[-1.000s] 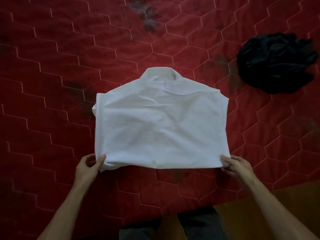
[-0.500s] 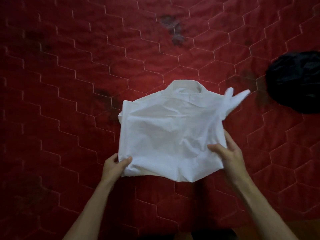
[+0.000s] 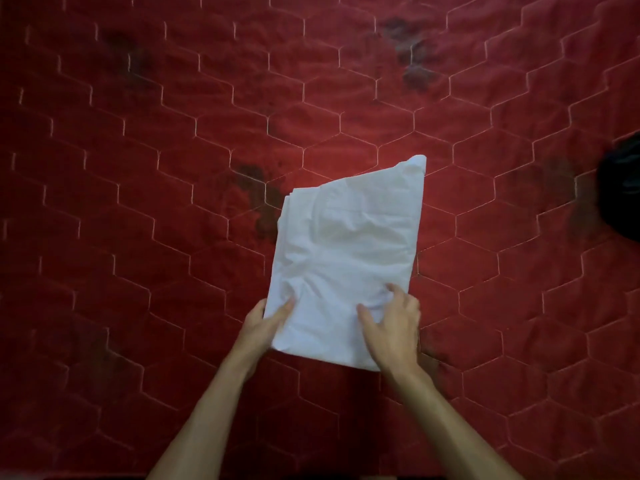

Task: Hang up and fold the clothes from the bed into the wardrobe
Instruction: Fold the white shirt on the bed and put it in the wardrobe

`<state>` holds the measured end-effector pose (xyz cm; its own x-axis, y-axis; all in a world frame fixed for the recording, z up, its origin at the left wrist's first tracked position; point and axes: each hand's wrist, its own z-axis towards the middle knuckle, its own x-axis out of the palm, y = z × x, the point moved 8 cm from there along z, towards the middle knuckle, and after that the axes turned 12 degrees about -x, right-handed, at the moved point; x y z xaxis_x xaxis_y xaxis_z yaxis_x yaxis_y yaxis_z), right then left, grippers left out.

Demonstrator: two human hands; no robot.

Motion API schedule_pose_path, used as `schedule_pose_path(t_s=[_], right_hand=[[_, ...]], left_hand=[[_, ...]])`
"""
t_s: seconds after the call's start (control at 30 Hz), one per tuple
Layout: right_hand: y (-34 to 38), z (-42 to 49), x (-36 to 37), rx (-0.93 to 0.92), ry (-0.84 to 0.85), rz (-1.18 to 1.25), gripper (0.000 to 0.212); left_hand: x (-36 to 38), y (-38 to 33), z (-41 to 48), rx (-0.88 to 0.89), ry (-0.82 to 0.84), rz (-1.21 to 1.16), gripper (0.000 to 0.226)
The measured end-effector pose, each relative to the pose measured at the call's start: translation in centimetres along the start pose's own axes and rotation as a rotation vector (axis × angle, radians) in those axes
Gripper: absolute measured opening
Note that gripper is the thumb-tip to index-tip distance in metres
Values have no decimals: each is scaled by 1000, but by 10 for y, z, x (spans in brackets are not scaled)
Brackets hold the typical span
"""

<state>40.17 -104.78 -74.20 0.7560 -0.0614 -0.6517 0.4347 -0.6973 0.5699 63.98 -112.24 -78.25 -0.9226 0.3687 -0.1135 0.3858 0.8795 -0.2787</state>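
Observation:
A white shirt (image 3: 349, 251) lies folded into a narrow, slightly tilted rectangle on the red quilted bed cover (image 3: 173, 168). My left hand (image 3: 265, 323) grips its near left corner, thumb on top and fingers underneath. My right hand (image 3: 393, 327) lies on the near right part of the shirt with fingers spread and slightly bent, pressing the cloth. A black garment (image 3: 621, 192) lies bunched at the right edge of the view, partly cut off.
The red cover with its hexagon stitching fills the whole view. Dark stains mark it at the top right and just left of the shirt. The wardrobe is not in view.
The right half of the shirt has been folded over onto the left half, making it about half as wide. My right hand moved left with it, and the view shifted right to left.

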Motion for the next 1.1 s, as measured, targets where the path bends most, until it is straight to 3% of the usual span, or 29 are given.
schedule_pose_path(t_s=[0.1, 0.2, 0.27, 0.37, 0.47, 0.6, 0.7, 0.8, 0.93, 1.0, 1.1], right_hand=[[-42, -2, 5, 251, 23, 5, 87], [-67, -14, 13, 389, 104, 164, 54], [-72, -24, 12, 408, 170, 281, 31], [-71, -30, -3, 364, 240, 343, 32], [-55, -20, -31, 306, 237, 425, 26], [-15, 23, -79, 302, 32, 767, 8], [19, 67, -106, 156, -48, 781, 27], [32, 100, -105, -41, -26, 509, 42], [22, 124, -80, -38, 60, 273, 88], [7, 127, -77, 35, -6, 165, 99], [-14, 116, -72, 133, -85, 204, 82]], left_hand=[[-4, 6, 2, 44, -93, 109, 37], [-6, 11, -1, -5, -90, 91, 41], [-9, 13, -4, -51, -82, 94, 60], [-6, 1, -22, -64, 43, 75, 79], [1, -37, -47, 32, 185, 36, 74], [6, -100, -57, 85, 174, -60, 43], [19, -144, -50, 141, 109, -60, 35], [42, -173, -29, 132, 133, -105, 35], [64, -190, 4, 71, 195, -191, 38], [62, -185, 18, 104, 95, -126, 41], [38, -177, 24, 307, -291, 198, 66]])
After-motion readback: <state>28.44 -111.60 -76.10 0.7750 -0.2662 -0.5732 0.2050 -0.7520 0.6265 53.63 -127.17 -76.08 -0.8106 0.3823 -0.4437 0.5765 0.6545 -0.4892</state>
